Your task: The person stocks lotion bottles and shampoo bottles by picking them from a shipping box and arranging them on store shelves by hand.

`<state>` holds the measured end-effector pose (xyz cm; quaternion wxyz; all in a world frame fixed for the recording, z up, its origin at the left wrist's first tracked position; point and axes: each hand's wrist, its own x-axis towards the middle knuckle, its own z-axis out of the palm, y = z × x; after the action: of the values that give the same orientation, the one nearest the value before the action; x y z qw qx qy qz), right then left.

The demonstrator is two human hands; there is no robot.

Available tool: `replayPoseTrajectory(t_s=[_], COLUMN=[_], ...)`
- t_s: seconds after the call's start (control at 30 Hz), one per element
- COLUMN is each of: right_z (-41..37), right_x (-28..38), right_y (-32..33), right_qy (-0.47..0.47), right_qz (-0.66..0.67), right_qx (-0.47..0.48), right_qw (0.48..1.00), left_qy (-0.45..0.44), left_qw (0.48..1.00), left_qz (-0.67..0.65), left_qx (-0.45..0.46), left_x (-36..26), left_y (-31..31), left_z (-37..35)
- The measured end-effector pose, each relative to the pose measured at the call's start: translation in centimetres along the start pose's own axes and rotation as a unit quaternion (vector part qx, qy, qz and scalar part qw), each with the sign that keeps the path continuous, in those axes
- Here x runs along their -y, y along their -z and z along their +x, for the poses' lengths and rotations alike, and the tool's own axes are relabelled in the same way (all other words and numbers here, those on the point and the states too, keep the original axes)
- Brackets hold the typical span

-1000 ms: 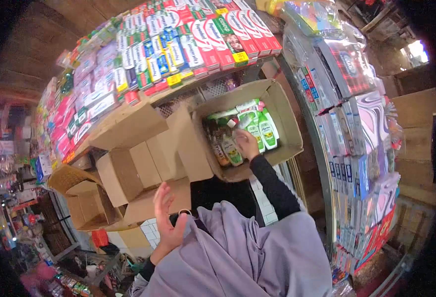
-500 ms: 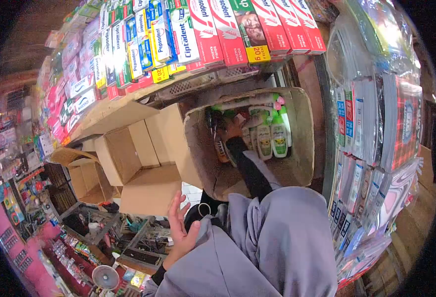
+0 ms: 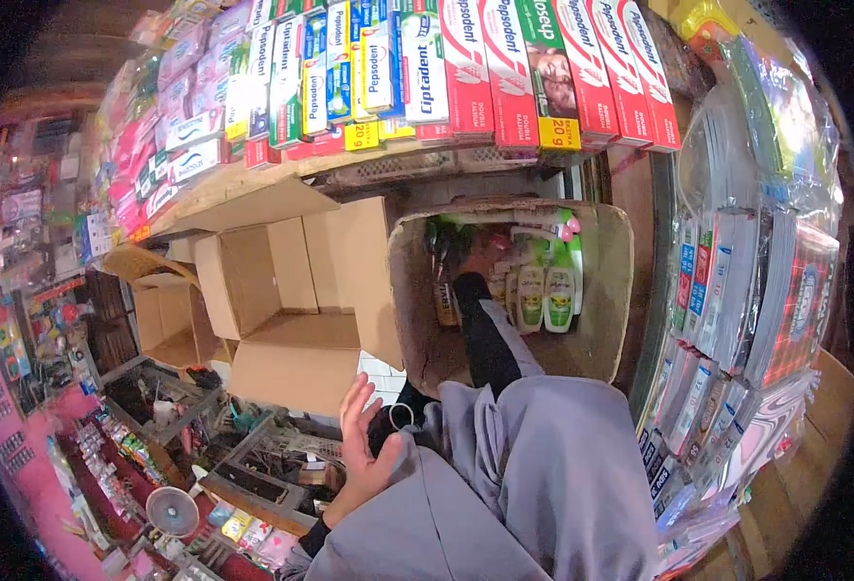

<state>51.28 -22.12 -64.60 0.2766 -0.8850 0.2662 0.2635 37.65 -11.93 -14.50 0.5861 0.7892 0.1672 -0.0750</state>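
Note:
My left hand [image 3: 369,441] is raised beside my lap, its fingers apart and nothing in it. My right arm reaches down into a deep cardboard carton [image 3: 606,290]. Inside it, my right hand [image 3: 485,254] is dim and blurred among the bottles, so its fingers do not show clearly. Green-and-white bottles [image 3: 558,298] stand in a group to the right of my forearm. To the left of it is a dark bottle with an orange label [image 3: 445,305]. Bottles with pink caps [image 3: 567,232] lie along the carton's far side.
Open brown boxes [image 3: 296,363] stand to the left of the carton. Above them, a shelf holds rows of toothpaste boxes [image 3: 465,87]. Stacks of plastic-wrapped books [image 3: 727,281] rise at the right. A fan [image 3: 173,510] and shop goods are at lower left.
The view has shifted, so the shelf and boxes sit lower and further right. My right hand stays inside the carton, slightly moved. The left hand keeps its open pose.

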Motion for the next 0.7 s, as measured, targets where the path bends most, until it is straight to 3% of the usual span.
replayPoseTrajectory(t_s=[0.23, 0.4, 0.47, 0.6, 0.67, 0.7], right_z=[0.4, -2.1, -5.2, -13.0, -17.2, -18.8], right_x=[0.7, 0.3, -0.3, 0.1, 1.9, 2.7], right_y=[4.8, 14.1, 18.8, 28.0, 31.4, 32.3], right_qy=[0.042, 0.088, 0.146, 0.311, 0.471, 0.448], right_qz=[-0.019, -0.005, 0.057, 0.197, 0.224, 0.245], right_qx=[0.11, 0.228, 0.279, 0.429, 0.406, 0.463], right_qw=[0.993, 0.97, 0.947, 0.825, 0.751, 0.724], left_qy=[0.005, -0.008, -0.019, -0.13, -0.167, -0.181], left_qw=[1.0, 0.999, 0.996, 0.951, 0.921, 0.903], left_qz=[0.002, 0.031, 0.062, 0.251, 0.325, 0.366], left_qx=[0.004, 0.038, 0.061, 0.129, 0.135, 0.137], left_x=[0.0, 0.4, 0.4, -1.2, -1.6, -2.1], left_y=[-0.6, -1.9, -2.5, -2.9, -3.1, -3.1], left_z=[-0.5, 0.2, 1.0, 3.1, 3.7, 4.0])
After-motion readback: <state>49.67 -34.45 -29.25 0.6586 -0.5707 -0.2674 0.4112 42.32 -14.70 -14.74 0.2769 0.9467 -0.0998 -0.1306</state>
